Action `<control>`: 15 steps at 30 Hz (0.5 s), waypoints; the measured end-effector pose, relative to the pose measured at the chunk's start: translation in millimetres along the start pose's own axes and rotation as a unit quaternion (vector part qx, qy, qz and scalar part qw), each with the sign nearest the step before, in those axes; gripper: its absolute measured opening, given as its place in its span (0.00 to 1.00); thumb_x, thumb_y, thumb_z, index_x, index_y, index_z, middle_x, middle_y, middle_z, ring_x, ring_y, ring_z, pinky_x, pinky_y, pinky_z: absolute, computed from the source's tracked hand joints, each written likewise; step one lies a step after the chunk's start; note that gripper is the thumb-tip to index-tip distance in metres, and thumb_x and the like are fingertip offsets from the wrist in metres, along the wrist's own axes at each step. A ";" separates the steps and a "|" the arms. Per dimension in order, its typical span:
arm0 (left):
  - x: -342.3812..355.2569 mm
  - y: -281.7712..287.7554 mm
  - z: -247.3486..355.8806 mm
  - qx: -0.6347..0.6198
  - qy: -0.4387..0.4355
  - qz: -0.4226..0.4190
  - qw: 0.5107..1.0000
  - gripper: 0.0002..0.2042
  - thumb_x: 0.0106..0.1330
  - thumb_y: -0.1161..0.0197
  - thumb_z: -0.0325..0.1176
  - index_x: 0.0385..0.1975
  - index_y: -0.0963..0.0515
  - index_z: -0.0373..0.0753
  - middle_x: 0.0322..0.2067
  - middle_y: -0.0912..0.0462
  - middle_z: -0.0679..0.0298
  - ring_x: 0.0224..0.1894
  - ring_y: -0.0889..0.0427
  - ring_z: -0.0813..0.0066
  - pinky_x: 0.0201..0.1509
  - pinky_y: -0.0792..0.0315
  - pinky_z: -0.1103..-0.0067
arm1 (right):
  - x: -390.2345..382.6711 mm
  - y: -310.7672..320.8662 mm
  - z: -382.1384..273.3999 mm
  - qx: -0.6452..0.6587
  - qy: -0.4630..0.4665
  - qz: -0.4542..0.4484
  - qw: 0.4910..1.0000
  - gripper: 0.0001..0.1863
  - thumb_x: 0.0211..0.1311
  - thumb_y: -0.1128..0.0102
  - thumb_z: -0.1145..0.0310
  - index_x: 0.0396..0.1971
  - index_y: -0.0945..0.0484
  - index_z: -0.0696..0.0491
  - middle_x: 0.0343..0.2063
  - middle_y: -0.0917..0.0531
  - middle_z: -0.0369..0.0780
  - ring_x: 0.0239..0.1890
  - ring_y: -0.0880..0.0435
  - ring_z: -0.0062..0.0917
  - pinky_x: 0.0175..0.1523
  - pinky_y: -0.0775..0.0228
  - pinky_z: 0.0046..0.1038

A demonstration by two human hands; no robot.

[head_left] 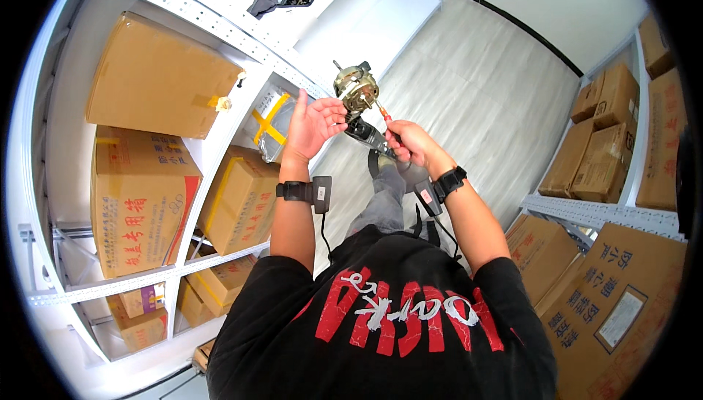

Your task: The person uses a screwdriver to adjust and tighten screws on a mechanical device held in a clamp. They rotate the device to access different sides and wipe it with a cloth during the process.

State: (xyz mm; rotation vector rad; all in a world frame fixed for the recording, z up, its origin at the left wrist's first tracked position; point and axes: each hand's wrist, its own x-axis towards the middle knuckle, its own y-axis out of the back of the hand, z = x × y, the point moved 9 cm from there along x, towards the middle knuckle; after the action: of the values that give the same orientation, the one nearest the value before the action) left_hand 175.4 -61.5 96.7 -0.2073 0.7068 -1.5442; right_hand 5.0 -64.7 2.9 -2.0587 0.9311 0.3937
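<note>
Head | right grip (pixel 411 142) holds slim screwdriver (pixel 384 114) | left grip (pixel 315 125) wide | rounded metal motor (pixel 356 90)

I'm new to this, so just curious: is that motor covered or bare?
Bare on the visible side: the motor shows its metal body with no cover over it. The right hand points a screwdriver toward it.

Red-and-white lettering (pixel 433 338) on a black T-shirt (pixel 307 356), red characters (pixel 135 232) on a tall carton (pixel 172 180) at the shelf edge (pixel 80 292), dark characters (pixel 582 312) and a white label (pixel 621 317) on a right-hand carton (pixel 637 261)
</note>
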 end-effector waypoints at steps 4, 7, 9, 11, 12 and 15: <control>-2.5 10.7 24.0 0.159 -0.130 0.151 0.967 0.18 0.70 0.46 0.44 0.43 0.25 0.33 0.36 0.20 0.61 0.37 0.21 0.75 0.44 0.24 0.78 | 2.3 3.2 5.7 -0.047 0.026 -0.009 0.998 0.16 0.72 0.57 0.59 0.26 0.31 0.51 0.15 0.33 0.30 0.09 0.44 0.14 0.11 0.54 0.18; -0.3 0.2 43.8 0.324 -0.218 0.197 0.899 0.14 0.60 0.34 0.29 0.45 0.24 0.36 0.42 0.22 0.64 0.41 0.24 0.77 0.46 0.26 0.81 | 4.2 1.9 8.8 -0.064 0.032 0.007 0.997 0.16 0.72 0.57 0.58 0.26 0.32 0.51 0.15 0.33 0.30 0.09 0.43 0.14 0.11 0.52 0.19; -0.7 -16.7 59.4 0.448 -0.291 0.215 0.818 0.16 0.57 0.32 0.29 0.46 0.22 0.39 0.45 0.25 0.63 0.44 0.25 0.75 0.48 0.26 0.79 | 3.9 1.0 9.0 -0.069 0.033 -0.003 0.997 0.16 0.71 0.56 0.58 0.26 0.32 0.51 0.14 0.33 0.30 0.08 0.43 0.14 0.11 0.53 0.19; 5.1 -9.0 62.8 0.437 -0.280 0.205 0.830 0.16 0.56 0.32 0.30 0.45 0.22 0.42 0.46 0.26 0.63 0.45 0.25 0.73 0.48 0.25 0.76 | -3.5 -6.7 9.2 -0.129 0.010 -0.008 0.992 0.16 0.71 0.56 0.57 0.27 0.31 0.51 0.14 0.33 0.31 0.07 0.42 0.15 0.11 0.53 0.20; 7.0 -5.1 70.0 0.424 -0.290 0.211 0.831 0.16 0.56 0.31 0.30 0.45 0.22 0.41 0.46 0.26 0.63 0.45 0.25 0.73 0.47 0.25 0.76 | -5.9 -7.2 7.0 -0.126 0.015 0.000 0.992 0.16 0.71 0.55 0.57 0.27 0.30 0.52 0.14 0.33 0.31 0.07 0.43 0.16 0.12 0.52 0.20; 20.4 8.5 99.6 0.470 -0.303 0.247 0.792 0.17 0.55 0.31 0.31 0.45 0.22 0.40 0.45 0.26 0.61 0.46 0.24 0.69 0.47 0.25 0.76 | -13.8 9.0 -2.6 -0.157 0.045 0.020 0.986 0.16 0.71 0.54 0.56 0.29 0.30 0.52 0.15 0.32 0.31 0.09 0.41 0.15 0.13 0.49 0.19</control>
State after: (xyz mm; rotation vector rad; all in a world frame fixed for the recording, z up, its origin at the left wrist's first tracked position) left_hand 233.2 -110.8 164.9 0.2260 -0.5296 -1.0550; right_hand -11.1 -63.7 7.2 -2.3631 1.0164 0.4992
